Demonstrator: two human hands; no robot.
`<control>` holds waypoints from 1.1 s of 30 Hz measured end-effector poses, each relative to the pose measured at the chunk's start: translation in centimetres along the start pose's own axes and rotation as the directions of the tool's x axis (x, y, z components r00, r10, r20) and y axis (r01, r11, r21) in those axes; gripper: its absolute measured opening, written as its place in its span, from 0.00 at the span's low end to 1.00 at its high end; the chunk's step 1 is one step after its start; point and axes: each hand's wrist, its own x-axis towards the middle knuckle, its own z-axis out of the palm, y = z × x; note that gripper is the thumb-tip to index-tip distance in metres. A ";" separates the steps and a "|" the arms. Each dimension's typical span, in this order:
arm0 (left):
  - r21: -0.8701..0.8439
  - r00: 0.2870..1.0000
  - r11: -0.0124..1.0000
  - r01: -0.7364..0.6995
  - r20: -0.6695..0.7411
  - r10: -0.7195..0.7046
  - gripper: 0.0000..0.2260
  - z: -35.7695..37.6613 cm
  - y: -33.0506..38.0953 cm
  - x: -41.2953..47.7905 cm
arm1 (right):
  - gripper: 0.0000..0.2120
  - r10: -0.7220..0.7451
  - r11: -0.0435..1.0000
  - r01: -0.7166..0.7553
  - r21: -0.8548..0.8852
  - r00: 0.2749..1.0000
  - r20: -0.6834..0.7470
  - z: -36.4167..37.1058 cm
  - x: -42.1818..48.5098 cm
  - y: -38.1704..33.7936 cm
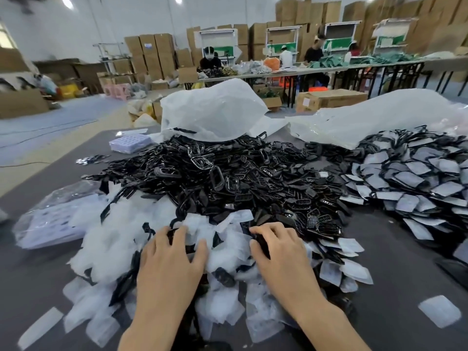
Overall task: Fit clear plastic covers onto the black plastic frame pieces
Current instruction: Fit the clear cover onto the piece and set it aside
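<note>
On the grey counter [395,264], both hands sit at the 6 o'clock edge of a wide heap of parts. The left hand [172,252] lies palm down with its fingers spread and bent over a dark frame part [188,249] half buried in covers. Whether its grip holds that part or only presses on it cannot be told. The right hand [276,247] has its fingers curled, its grip closed on a black plastic frame piece [262,245] that shows under the fingertips.

Around and beneath both hands, from 6 to 9 o'clock, spreads a drift of clear plastic covers [121,231], thin, flat and milky. At 12 o'clock rises the pile of loose black plastic frame pieces [240,178], glossy and tangled. At 2 o'clock lies a separate mound of black pieces faced with pale film [417,178]. Two crumpled white plastic bags [215,110] stand behind the piles. At 9 o'clock rests a clear bag of pale sheets [50,219], and at 11 o'clock a small white tray [129,143].
</note>
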 end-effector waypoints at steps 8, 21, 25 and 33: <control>-0.088 0.976 0.974 -0.211 -0.069 0.205 0.15 -0.1 1.3 -0.6 | 0.15 -0.007 0.999 0.008 0.044 1.000 -0.020 0.0 0.1 0.0; -0.737 0.979 0.650 -0.185 -0.081 0.187 0.13 -1.1 1.7 -0.5 | 0.14 -0.069 0.746 -0.025 0.665 0.991 0.114 -0.5 -0.6 -2.3; -0.702 0.963 0.666 -0.253 -0.118 0.241 0.10 -1.0 2.3 -0.9 | 0.06 -0.012 0.660 -0.079 0.747 0.993 0.116 -0.9 -0.2 -2.7; -0.615 0.984 0.769 -0.174 -0.135 0.115 0.09 -1.3 2.0 -1.0 | 0.13 0.223 0.273 -0.247 0.930 0.957 0.188 -1.1 0.7 -1.8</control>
